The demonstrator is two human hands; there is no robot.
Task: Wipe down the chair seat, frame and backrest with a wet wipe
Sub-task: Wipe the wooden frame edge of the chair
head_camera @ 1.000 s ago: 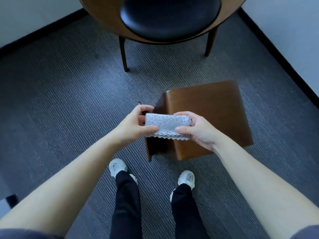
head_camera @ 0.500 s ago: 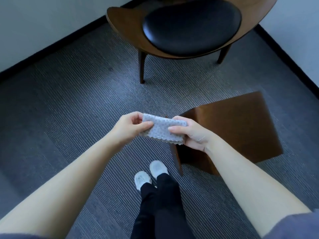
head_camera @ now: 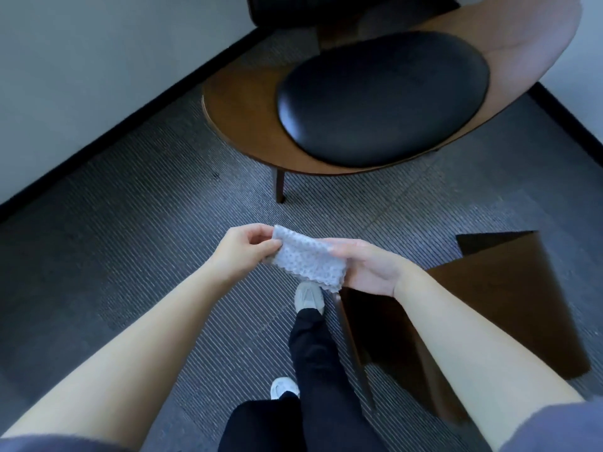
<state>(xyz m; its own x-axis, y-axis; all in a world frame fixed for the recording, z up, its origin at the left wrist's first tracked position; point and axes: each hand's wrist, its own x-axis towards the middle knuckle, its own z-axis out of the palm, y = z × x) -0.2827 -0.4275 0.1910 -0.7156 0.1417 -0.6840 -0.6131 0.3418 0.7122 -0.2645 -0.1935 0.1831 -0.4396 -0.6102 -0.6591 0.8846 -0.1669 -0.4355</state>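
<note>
Grey ribbed carpet [head_camera: 130, 223] runs to a white wall [head_camera: 98, 44] edged with a dark skirting board, where a person stands over a wooden chair [head_camera: 241, 125] with a black padded seat [head_camera: 381, 99]. A folded wet wipe [head_camera: 310, 264] is held in the air between both hands, in front of the chair and well clear of it. The left hand [head_camera: 243, 252] pinches the wipe's left edge between thumb and curled fingers. The right hand [head_camera: 368, 272], palm up, holds the other end, with the thumb laid across the top. A low wooden side table [head_camera: 509, 305] stands on the carpet to the right, and a pale shoe [head_camera: 308, 296] shows just below the wipe.
</note>
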